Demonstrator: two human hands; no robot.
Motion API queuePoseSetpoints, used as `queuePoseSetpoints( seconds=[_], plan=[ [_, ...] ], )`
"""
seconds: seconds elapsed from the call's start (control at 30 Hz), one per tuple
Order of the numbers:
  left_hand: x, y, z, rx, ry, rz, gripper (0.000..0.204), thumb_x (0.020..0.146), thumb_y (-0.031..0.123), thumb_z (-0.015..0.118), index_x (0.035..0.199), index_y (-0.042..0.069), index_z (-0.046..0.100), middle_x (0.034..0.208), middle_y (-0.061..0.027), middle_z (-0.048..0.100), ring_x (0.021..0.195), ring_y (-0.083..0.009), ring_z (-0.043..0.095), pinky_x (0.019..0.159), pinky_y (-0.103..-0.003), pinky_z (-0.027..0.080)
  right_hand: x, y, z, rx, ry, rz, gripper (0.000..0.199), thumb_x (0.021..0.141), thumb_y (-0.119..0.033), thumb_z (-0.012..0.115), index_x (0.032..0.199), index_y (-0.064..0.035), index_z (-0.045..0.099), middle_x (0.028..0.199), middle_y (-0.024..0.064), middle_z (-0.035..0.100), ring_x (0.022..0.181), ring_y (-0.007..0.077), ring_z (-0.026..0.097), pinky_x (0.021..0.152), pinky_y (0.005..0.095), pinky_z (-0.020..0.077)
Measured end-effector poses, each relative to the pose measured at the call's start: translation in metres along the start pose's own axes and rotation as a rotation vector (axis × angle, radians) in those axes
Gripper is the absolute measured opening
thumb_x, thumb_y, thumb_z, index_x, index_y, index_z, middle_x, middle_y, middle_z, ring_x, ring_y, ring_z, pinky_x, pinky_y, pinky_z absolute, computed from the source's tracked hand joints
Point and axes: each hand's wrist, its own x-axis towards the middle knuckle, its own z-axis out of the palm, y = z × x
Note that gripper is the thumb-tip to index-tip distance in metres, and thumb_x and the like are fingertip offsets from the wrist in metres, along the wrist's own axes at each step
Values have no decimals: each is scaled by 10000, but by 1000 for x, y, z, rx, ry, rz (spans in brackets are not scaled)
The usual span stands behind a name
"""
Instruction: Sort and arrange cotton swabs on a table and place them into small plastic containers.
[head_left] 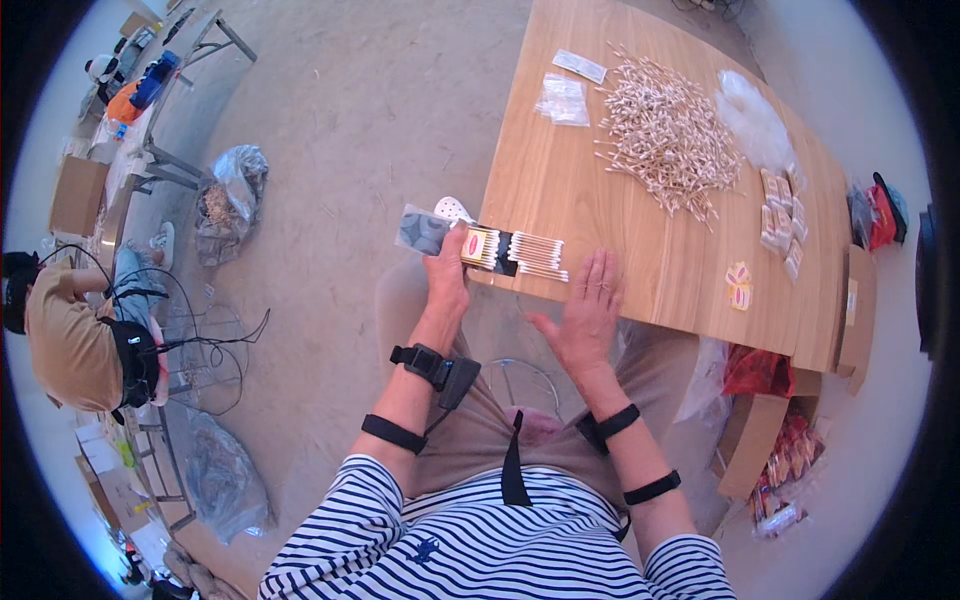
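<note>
At the table's near left corner, my left hand (446,272) grips a small clear pack of cotton swabs (481,247) with a yellow and red label. A transparent plastic flap (422,230) sticks out to the left of that hand. Right of the pack is a dark piece (507,253), and beside it a neat row of loose cotton swabs (538,252) lies on the wood. My right hand (588,312) rests at the table's front edge, fingers stretched out, holding nothing. A big heap of cotton swabs (665,130) covers the far middle of the table.
The wooden table (560,175) also bears clear bags (563,100), a crumpled plastic bag (752,120), finished-looking packs (782,220) and yellow label cards (739,287). An opened carton (757,440) stands below right. A person (75,335) sits at far left near plastic sacks (225,475).
</note>
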Motion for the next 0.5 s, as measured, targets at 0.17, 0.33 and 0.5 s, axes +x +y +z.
queuePoseSetpoints(
  seconds=[0.17, 0.33, 0.5],
  plan=[
    [2, -1, -1, -8, 6, -25, 274, 926, 141, 727, 1151, 33, 615, 1072, -23, 659, 935, -140, 656, 832, -320, 552, -1, -18, 9, 32, 13, 10, 1265, 638, -574, 838, 1528, 107, 251, 1626, 277, 220, 1549, 397, 143, 1234, 585, 119],
    [1, -3, 0, -4, 7, 35, 229, 957, 179, 709, 1096, 23, 618, 1017, -65, 689, 869, -184, 709, 769, -358, 615, 2, -29, 12, 64, 9, 12, 1269, 637, -563, 846, 1530, 107, 245, 1622, 287, 219, 1546, 405, 146, 1235, 579, 123],
    [0, 0, 0, -31, -13, 24, 268, 930, 140, 729, 1150, 33, 618, 1067, -24, 662, 944, -134, 657, 837, -311, 551, 9, -32, 0, 98, 43, 17, 1269, 650, -595, 830, 1543, 83, 237, 1627, 266, 224, 1544, 397, 157, 1223, 586, 162]
  ],
)
